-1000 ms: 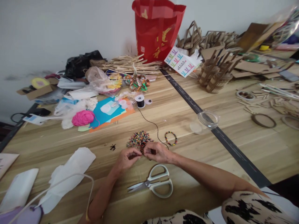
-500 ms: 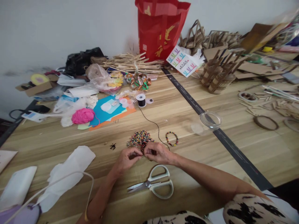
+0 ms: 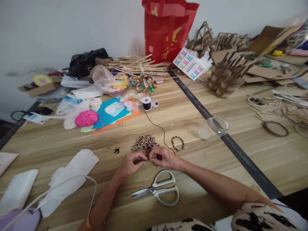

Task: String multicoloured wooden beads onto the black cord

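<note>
My left hand (image 3: 133, 163) is closed in a pinch, its fingertips almost meeting those of my right hand (image 3: 166, 158). What the left fingertips hold is too small to make out. My right hand also pinches, on a thin black cord (image 3: 164, 132) that runs down from a white-ended spool (image 3: 146, 103). Just beyond both hands lies a heap of small multicoloured beads (image 3: 145, 141), partly hidden by the fingers. A finished-looking ring of beads, a bracelet (image 3: 177, 143), lies right of the heap. Below the hands rest scissors (image 3: 154, 190) with white handles, blades slightly apart.
Black snippets (image 3: 116, 150) lie left of the beads. Pink yarn (image 3: 86, 118) and blue paper (image 3: 106, 118) sit farther left. A clear plastic ring (image 3: 218, 125) is at the right, near small brown baskets (image 3: 226, 80). A red bag (image 3: 168, 32) stands against the wall.
The view has shifted very slightly. Both hands keep the same pinch at nearly the same spot, and the beads, cord and scissors look unmoved.
</note>
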Motion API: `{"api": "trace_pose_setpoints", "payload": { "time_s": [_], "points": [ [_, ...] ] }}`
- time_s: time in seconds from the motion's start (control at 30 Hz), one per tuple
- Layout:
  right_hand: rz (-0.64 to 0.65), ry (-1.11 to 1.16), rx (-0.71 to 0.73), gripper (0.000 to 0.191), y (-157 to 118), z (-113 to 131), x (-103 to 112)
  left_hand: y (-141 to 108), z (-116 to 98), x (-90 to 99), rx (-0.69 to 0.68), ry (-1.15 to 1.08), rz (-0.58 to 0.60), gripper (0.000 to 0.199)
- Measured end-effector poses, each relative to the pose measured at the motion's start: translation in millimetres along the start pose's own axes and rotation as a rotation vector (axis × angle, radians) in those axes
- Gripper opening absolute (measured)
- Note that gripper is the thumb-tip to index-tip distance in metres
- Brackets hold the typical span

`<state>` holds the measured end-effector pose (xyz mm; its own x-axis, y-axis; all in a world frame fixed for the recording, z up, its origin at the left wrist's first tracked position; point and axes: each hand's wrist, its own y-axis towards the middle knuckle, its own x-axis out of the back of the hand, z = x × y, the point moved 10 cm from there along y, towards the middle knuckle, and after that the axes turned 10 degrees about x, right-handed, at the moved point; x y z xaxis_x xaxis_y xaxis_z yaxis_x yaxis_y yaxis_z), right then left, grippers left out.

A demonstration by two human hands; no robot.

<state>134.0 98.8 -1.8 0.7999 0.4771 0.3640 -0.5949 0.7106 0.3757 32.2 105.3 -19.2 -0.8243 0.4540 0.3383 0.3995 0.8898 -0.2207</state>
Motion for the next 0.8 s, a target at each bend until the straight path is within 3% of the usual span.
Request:
{"api": "trace_pose_setpoints", "payload": {
  "time_s": [0.8],
  "points": [
    [0.004, -0.068, 0.004, 0.006, 0.1, 1.2, 0.2, -0.2, -4.3, -1.3, 0.025, 0.039, 0.005, 0.009]
  ]
}}
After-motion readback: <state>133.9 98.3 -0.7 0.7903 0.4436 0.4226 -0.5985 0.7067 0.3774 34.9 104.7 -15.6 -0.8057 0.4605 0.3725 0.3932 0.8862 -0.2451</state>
